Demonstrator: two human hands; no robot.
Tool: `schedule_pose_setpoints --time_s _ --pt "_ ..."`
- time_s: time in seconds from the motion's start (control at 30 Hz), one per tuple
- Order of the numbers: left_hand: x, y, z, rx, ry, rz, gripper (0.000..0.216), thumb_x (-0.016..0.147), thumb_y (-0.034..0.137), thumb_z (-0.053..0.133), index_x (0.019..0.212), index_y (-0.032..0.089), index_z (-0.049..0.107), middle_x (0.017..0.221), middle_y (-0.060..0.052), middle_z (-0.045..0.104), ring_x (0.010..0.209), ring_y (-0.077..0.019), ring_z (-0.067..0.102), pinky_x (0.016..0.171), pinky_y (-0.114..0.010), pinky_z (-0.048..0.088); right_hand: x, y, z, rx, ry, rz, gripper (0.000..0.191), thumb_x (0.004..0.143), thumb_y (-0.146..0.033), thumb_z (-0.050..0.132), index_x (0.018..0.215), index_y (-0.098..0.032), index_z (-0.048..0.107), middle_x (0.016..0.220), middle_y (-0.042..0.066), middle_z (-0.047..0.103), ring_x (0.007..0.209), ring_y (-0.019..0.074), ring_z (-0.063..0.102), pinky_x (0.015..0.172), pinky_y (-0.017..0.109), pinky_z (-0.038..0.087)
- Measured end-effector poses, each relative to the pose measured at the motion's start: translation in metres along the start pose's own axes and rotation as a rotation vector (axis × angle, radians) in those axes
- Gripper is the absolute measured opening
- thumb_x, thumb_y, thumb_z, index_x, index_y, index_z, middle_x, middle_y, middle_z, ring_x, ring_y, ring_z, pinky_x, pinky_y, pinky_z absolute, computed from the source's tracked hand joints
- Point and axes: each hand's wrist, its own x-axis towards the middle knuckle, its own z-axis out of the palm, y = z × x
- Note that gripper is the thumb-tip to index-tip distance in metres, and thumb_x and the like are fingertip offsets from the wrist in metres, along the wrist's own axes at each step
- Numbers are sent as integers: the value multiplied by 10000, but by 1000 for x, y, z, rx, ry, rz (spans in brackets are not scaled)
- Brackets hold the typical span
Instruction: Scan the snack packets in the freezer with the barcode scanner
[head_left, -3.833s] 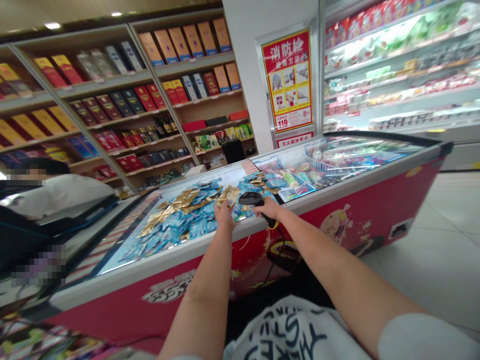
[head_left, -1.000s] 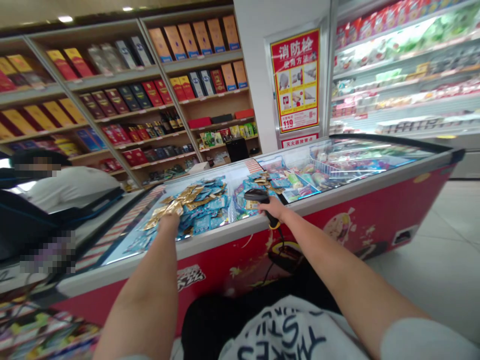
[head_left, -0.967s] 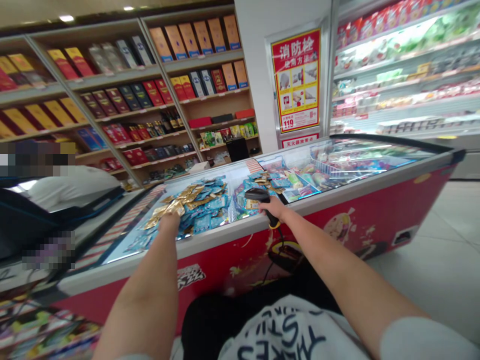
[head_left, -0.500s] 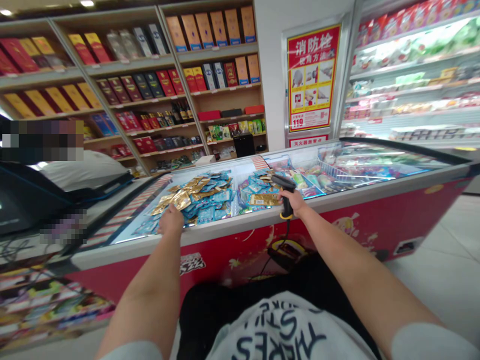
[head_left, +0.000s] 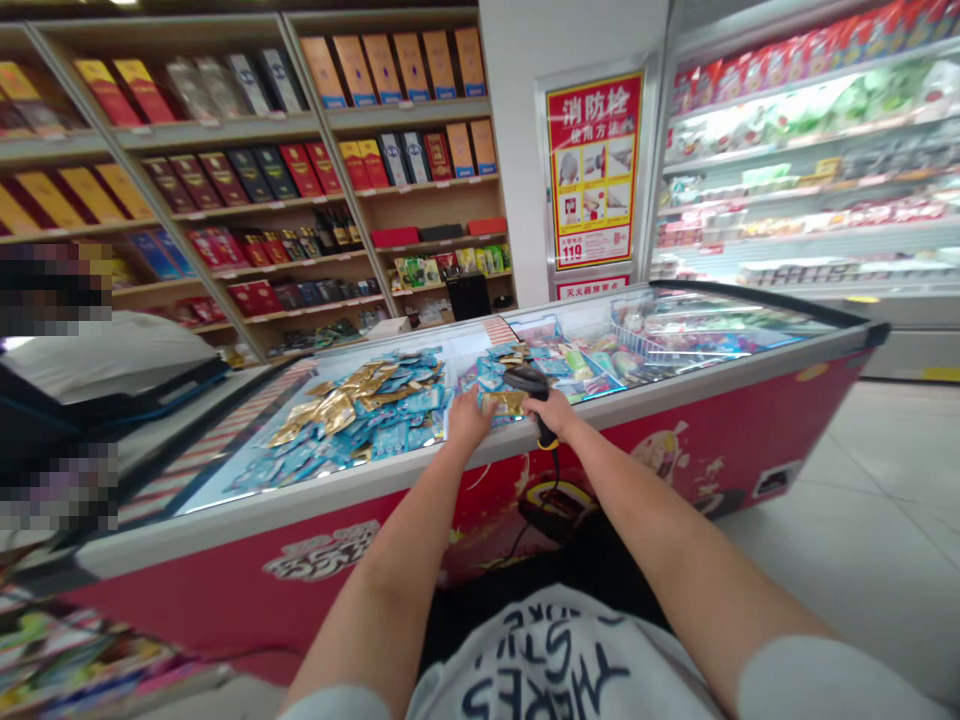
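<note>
My right hand (head_left: pixel 553 410) is closed round the handle of a black barcode scanner (head_left: pixel 527 381), its cable hanging down the freezer front. My left hand (head_left: pixel 469 418) reaches onto the glass lid beside it and touches a gold packet (head_left: pixel 507 402) in the smaller heap of packets (head_left: pixel 491 375); its fingers are bent on the packet. To the left lies a larger heap of blue and gold packets (head_left: pixel 360 410). Both heaps rest on the glass lid of a red chest freezer (head_left: pixel 750 410).
Shelves of boxed goods (head_left: pixel 247 180) line the back wall. A red fire notice (head_left: pixel 594 170) hangs on a pillar. An open chiller (head_left: pixel 810 170) stands at right. Another person in white (head_left: pixel 97 350) sits at left behind a dark counter. Tiled floor (head_left: pixel 885 500) lies to the right.
My left hand has left the big heap at the left and swung right to the gold packet by the scanner. The right hand stays on the scanner.
</note>
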Motion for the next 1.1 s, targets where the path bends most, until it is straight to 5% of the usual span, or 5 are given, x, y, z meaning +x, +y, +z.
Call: schedule_pose_setpoints --time_s 0.27,0.43,0.6,0.8,1.1 --pt "14 -20 15 -486 53 -368 493 686 228 764 1164 182 650 1171 -140 673 1028 -258 652 899 -373 473 1 2 -2 29 -15 4 153 701 -313 637 626 -183 666 562 17 648 532 163 583 584 283 453" --pt "10 -13 10 -289 85 -119 272 712 325 754 958 213 723 1149 -133 664 1211 -336 521 1028 -478 373 1 0 -1 28 -13 12 134 683 -299 646 606 -190 645 548 13 637 525 162 572 581 284 452" --pt "5 18 8 -27 -171 170 360 769 321 713 1127 306 674 1311 -86 595 1361 -351 348 1096 -540 237 1 -3 -1 45 -20 26 127 672 -295 636 605 -187 639 501 1 599 499 157 553 562 281 446" --pt "23 18 -16 68 -114 76 365 600 245 830 939 210 699 1086 -151 654 1224 -387 473 1044 -523 301 -4 -8 -2 85 -8 42 109 634 -280 638 606 -175 648 527 8 617 489 149 554 544 275 442" --pt "24 -17 -18 -1315 453 -703 246 807 111 535 1021 228 504 804 16 598 700 -129 628 740 -313 525 2 -11 12 220 48 75 160 617 -327 669 609 -168 650 543 19 626 464 136 533 479 255 410"
